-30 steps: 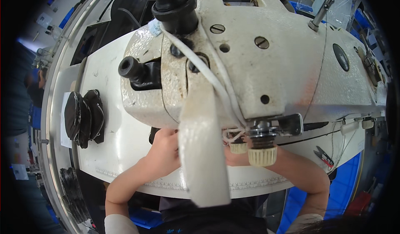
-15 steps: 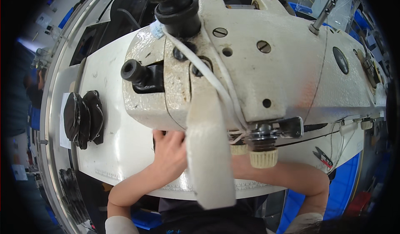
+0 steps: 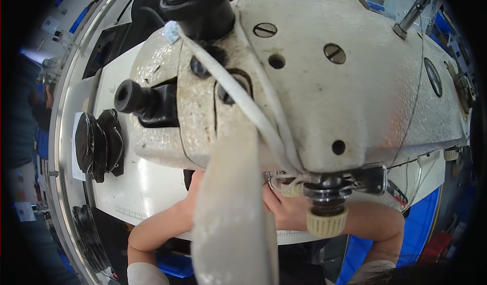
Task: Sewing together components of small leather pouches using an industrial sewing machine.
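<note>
A large cream-coloured sewing machine [image 3: 304,97] fills the middle of the view and covers much of my hands. My left hand [image 3: 192,196] is under the left end of the machine head, its fingers hidden behind a pale upright strip [image 3: 225,209]. A small dark piece [image 3: 188,177] shows beside it, and whether I grip it cannot be seen. On the other side of the strip, my right hand [image 3: 284,206] has its fingers drawn together close to metal parts under the head. Anything between those fingers is hidden.
Several dark zippered fabric pieces [image 3: 101,143] lie stacked at the table's left. Small thread snips [image 3: 396,193] with a red part rest at the right. A ruler scale [image 3: 129,213] runs along the near edge. Blue material [image 3: 423,224] hangs at the lower right.
The machine appears larger and nearer in the view. My left hand is now more covered by the pale strip. My right hand has come into sight to the right of that strip.
</note>
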The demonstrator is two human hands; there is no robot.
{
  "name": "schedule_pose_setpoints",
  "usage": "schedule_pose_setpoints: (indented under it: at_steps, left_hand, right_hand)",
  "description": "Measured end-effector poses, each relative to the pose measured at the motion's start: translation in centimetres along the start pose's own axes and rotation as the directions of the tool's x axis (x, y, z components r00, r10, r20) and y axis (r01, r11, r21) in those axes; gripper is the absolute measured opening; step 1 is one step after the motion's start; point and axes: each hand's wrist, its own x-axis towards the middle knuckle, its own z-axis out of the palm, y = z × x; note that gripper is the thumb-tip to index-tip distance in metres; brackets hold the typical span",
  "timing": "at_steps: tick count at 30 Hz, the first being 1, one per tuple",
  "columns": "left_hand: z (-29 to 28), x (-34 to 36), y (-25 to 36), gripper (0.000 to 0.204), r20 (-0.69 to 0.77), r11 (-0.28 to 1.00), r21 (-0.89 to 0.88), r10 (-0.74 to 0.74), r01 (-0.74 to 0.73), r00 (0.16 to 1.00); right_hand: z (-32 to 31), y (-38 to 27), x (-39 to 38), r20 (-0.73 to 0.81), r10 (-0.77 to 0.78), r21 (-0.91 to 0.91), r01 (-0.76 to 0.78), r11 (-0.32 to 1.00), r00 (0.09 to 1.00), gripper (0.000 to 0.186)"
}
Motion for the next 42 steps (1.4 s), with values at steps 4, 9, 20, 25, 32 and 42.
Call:
schedule_pose_setpoints:
  at_steps: [4, 9, 20, 25, 32, 42]
  left_hand:
    - [-0.4, -0.2, 0.2, 0.016, -0.008, 1.000, 0.009, 0.000, 0.000, 1.000]
    - [-3.3, -2.4, 0.1, 0.014, -0.041, 0.998, -0.017, 0.061, -0.061, 0.997]
    - [-1.5, 3.7, 0.8, 0.012, -0.077, 0.997, -0.029, 0.065, -0.068, 0.995]
    - [-2.2, 2.9, 0.7, 0.013, -0.037, 0.983, -0.180, -0.039, 0.032, 0.999]
    - [-2.5, 2.6, 0.3, 0.015, 0.053, 0.905, -0.400, -0.134, 0.144, 0.990]
    - [-0.5, 0.2, -1.6, 0.019, 0.240, 0.800, -0.496, -0.247, 0.338, 0.939]
  right_hand:
    - [1.5, -0.4, 0.0, -0.109, -0.017, -0.072, 0.009, 0.997, 0.994, 0.011]
    - [0.2, -0.4, -0.5, -0.103, 0.004, -0.115, -0.016, 0.993, 0.995, 0.012]
    - [0.9, -0.4, 0.4, -0.217, 0.171, -0.043, -0.185, 0.982, 0.961, 0.016]
    - [2.0, 1.3, -0.4, -0.032, 0.139, 0.235, -0.128, 0.964, 0.990, 0.016]
    - [3.7, 0.7, -1.5, -0.102, 0.125, 0.120, -0.113, 0.986, 0.987, 0.013]
    - [1.2, 0.8, -0.6, 0.014, 0.167, 0.217, -0.166, 0.962, 0.986, 0.010]
